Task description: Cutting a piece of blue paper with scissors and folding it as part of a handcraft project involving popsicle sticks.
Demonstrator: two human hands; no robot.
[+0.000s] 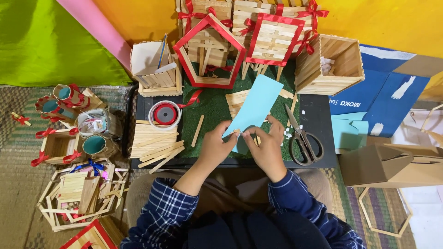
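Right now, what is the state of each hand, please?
Left hand: closed, pinching the light blue paper strip at its lower end.
Right hand: closed, pinching the same strip beside the left.

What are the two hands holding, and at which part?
Both the left hand and right hand pinch the light blue paper strip at its lower end.

Light-blue paper strip (pixel 254 108) over green turf mat (pixel 212 110); red-edged frames (pixel 208 50), red ribbon spool (pixel 164 114), pale wooden sticks (pixel 154 140), navy plaid sleeves (pixel 161 210), black-handled scissors (pixel 302 138)
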